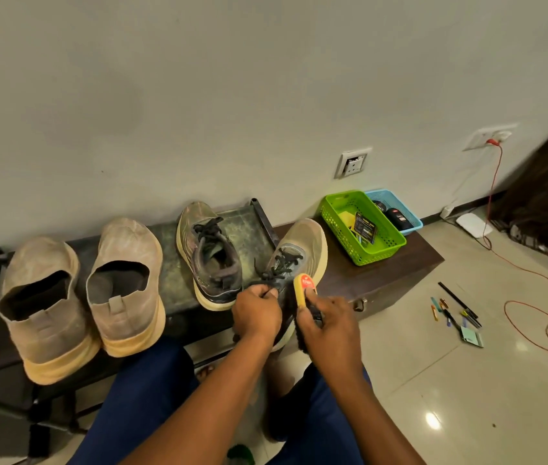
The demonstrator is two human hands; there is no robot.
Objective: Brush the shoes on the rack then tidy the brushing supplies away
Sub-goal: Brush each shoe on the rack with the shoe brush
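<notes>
My left hand (256, 315) grips the heel end of a laced grey and tan sneaker (303, 250), lifted off the rack with its toe pointing away. My right hand (329, 325) holds a yellow shoe brush (302, 290) with a red label against the sneaker's right side. The sneaker's twin (207, 255) lies on the dark shoe rack (249, 226). Two dusty beige slip-on shoes (44, 307) (128, 283) stand at the left of the rack, heels toward me.
A green basket (361, 226) with a black and yellow packet and a blue basket (395, 209) with dark tins stand on a brown chest (410, 260). Pens and a small card (457, 313) lie on the tiled floor, beside an orange cable (541, 317).
</notes>
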